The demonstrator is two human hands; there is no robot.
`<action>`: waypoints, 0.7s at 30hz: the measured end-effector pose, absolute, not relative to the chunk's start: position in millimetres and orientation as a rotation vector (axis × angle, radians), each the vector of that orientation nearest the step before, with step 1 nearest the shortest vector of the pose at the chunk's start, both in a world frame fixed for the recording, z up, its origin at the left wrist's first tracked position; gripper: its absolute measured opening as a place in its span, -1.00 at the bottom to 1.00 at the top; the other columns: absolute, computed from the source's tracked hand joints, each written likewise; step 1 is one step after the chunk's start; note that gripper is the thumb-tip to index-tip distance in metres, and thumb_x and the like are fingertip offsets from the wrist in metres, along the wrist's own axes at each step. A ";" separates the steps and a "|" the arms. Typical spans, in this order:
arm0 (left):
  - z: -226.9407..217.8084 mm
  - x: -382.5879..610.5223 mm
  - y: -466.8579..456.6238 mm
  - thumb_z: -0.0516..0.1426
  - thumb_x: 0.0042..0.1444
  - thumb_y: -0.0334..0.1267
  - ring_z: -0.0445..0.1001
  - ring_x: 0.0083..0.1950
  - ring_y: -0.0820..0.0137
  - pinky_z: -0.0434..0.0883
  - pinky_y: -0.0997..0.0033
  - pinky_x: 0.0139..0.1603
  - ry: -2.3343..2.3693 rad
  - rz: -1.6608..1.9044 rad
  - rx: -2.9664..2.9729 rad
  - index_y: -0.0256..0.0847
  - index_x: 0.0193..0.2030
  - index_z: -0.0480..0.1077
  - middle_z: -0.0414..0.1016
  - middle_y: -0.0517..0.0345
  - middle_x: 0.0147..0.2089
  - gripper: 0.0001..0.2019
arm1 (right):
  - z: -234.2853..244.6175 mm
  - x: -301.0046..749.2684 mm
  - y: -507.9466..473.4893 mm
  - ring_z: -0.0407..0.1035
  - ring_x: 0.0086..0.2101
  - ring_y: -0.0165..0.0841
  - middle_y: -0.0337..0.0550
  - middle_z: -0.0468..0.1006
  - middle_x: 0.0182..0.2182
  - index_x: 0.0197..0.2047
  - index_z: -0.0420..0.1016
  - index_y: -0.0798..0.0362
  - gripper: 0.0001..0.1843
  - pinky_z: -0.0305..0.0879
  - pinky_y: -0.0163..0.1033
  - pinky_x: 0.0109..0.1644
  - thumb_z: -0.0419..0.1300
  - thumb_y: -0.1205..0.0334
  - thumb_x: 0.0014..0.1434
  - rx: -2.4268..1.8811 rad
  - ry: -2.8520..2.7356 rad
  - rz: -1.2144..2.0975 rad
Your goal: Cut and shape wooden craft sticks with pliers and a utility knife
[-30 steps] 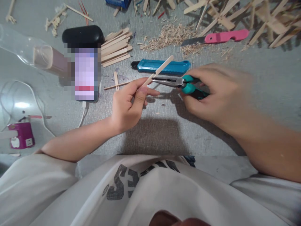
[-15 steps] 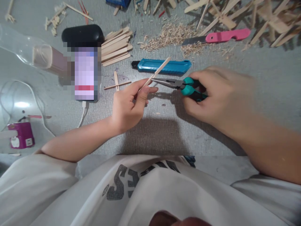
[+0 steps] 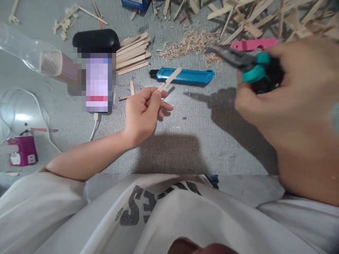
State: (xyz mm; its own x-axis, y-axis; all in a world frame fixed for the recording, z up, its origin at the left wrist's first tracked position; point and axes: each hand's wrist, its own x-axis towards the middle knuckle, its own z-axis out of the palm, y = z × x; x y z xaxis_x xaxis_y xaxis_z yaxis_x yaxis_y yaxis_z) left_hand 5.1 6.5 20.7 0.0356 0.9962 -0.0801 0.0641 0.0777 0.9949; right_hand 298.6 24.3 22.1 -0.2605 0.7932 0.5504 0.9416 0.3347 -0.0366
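Note:
Between the thumb and fingers of my left hand [image 3: 144, 114] is a pale wooden craft stick [image 3: 173, 76], pointing up and to the right. A notch shows in the stick just beyond my fingertips. My right hand [image 3: 280, 84] is wrapped around the teal and black handles of needle-nose pliers [image 3: 255, 72], raised off the table at the right. The pliers' jaws point up and left and are apart from the stick. A blue box cutter [image 3: 196, 77] lies on the table behind the stick. Beside my left hand, two crossed sticks [image 3: 132, 88] are partly hidden by it.
A pile of craft sticks [image 3: 134, 53] lies beside a phone [image 3: 97, 83] and a black case [image 3: 95, 40]. Wood chips [image 3: 182, 46] and a pink-handled knife [image 3: 254, 44] lie farther back. A clear bottle [image 3: 29, 53] and purple adapter [image 3: 22, 151] are at left.
My right hand has lifted the pliers away from the stick, up and to the right. My left hand still holds the stick, which has shifted slightly left.

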 end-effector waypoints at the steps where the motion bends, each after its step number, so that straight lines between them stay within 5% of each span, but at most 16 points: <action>1: 20.5 5.1 8.3 0.29 0.58 -0.04 0.57 -0.52 0.49 0.52 0.50 -0.50 1.256 1.098 1.189 -0.20 -0.18 0.61 0.73 0.12 -0.39 -0.68 | 22.1 301.0 26.9 0.64 -0.22 -0.15 -0.13 0.65 -0.26 -0.06 0.57 -0.04 -0.74 0.33 -0.08 -0.28 0.24 0.08 0.21 -1.497 -2.101 -0.419; 11: 18.8 3.9 6.1 0.33 0.53 0.11 0.60 -0.48 0.47 0.58 0.45 -0.43 1.227 1.091 1.246 -0.20 -0.05 0.68 0.79 0.08 -0.30 -0.63 | 7.1 276.7 13.8 0.68 -0.12 -0.06 -0.06 0.73 -0.05 0.10 0.53 -0.06 -0.59 0.43 -0.02 -0.19 0.28 0.11 0.18 -1.423 -2.229 -0.311; 21: 17.2 5.2 2.7 0.30 0.54 0.13 0.58 -0.47 0.48 0.61 0.43 -0.40 1.124 1.115 1.286 -0.19 0.04 0.76 0.85 0.00 -0.16 -0.60 | 6.0 269.7 11.1 0.63 -0.13 -0.06 -0.04 0.65 -0.07 0.13 0.45 -0.05 -0.63 0.45 -0.01 -0.19 0.20 0.10 0.27 -1.390 -2.235 -0.399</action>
State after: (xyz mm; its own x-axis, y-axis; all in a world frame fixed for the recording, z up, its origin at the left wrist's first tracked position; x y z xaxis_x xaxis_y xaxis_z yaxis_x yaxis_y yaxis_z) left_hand 5.2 2.7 17.2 0.1251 0.9921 0.0092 0.0166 -0.0114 0.9998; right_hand 269.7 11.1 6.0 -0.3728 0.7583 0.5348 0.8965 0.4431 -0.0032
